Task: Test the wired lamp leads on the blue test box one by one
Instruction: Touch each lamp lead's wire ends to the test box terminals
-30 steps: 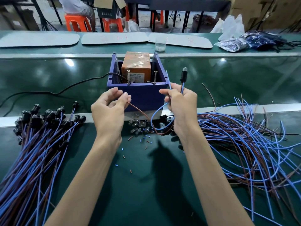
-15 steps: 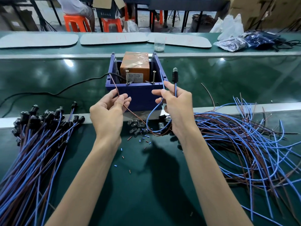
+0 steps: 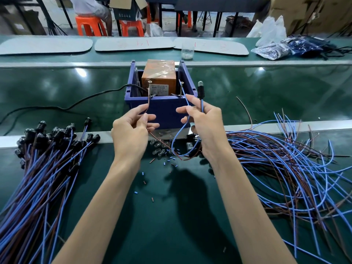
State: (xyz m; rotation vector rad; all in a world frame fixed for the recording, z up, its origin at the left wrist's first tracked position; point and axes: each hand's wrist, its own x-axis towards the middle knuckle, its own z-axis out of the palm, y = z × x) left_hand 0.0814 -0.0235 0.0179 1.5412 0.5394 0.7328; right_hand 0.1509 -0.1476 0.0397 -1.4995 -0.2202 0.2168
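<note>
The blue test box (image 3: 162,109) stands straight ahead on the glossy green belt (image 3: 266,88), with orange stools (image 3: 89,25) behind. Whether the wire tips touch its two screws (image 3: 181,88) is hard to tell. The left hand (image 3: 131,134) pinches the brown lead (image 3: 148,101) up by the left screw (image 3: 149,88); the right hand (image 3: 205,126) pinches the blue lead (image 3: 184,95) and grips the lamp socket (image 3: 201,89) upright.

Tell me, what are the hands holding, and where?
Left hand pinches the brown wire near its end; right hand pinches the blue wire near its end, plus the lead just below the lamp socket.
</note>
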